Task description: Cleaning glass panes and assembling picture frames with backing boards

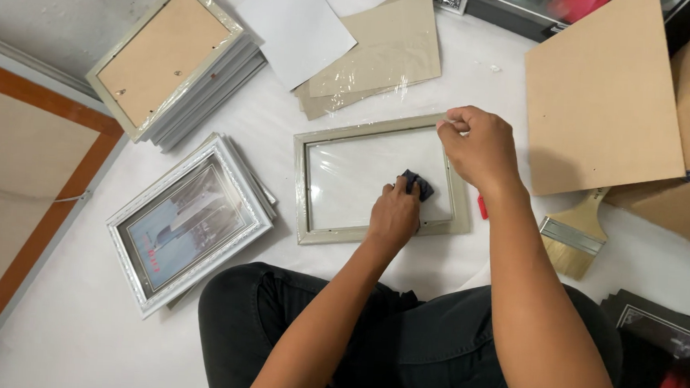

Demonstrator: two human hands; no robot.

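Note:
A grey-green picture frame (306, 186) lies face down on the white surface in front of me, its glass pane (354, 175) showing. My left hand (395, 216) presses a small dark cloth (418, 184) onto the glass near the frame's right side. My right hand (480, 146) rests on the frame's upper right corner, fingers curled and pinching its edge.
A stack of grey frames (171, 63) lies upper left and a silver frame with a picture (190, 225) at left. Backing boards and plastic-wrapped sheets (376, 54) lie behind. A large brown board (602, 89) and a paintbrush (575, 234) sit right. My dark-trousered legs (400, 346) are below.

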